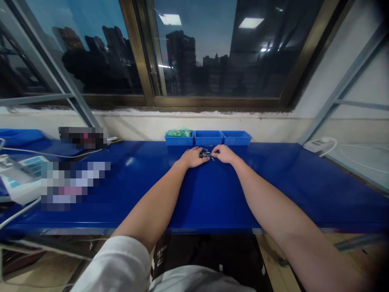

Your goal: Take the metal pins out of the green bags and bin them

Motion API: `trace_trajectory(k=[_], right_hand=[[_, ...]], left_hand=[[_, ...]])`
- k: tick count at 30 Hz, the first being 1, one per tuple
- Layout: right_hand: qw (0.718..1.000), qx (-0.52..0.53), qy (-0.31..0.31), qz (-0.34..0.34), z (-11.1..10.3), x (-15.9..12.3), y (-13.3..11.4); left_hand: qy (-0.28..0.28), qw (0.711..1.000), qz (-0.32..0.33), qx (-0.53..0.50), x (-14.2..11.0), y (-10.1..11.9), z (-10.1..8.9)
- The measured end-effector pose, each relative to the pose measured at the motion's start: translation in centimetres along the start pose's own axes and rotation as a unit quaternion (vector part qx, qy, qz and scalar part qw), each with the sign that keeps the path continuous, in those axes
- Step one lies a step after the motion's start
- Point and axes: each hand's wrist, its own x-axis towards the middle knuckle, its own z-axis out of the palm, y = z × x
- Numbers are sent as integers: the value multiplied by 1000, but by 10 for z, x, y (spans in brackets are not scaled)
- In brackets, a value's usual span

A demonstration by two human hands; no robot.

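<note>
A small heap of thin, shiny metal pieces (205,154) lies on the blue table, too small in view to name exactly. Along its left side my left hand (194,157) rests flat on the tabletop, thumb apart from the fingers and curving round the near edge of the heap. At the heap's right edge is my right hand (224,153), its thumb and fingertips pinched together. Whatever it pinches cannot be made out. Just beyond the hands stand three blue bins side by side: the left bin (179,141) has green plastic packets (179,133) in it, then come the middle bin (208,140) and the right bin (237,140).
The blue table (212,198) reaches to the wall under the window. On the left are a white scale-like device (22,178), blurred-out items and a blue tray (21,136). A white power strip (319,144) with a cable lies at the right. Metal frame posts rise on both sides.
</note>
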Motion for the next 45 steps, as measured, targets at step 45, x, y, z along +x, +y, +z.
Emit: trace_trajectory(k=[45], right_hand=[[963, 134, 223, 69, 6, 13, 5]], left_hand=[[149, 988, 16, -17, 4, 1, 6]])
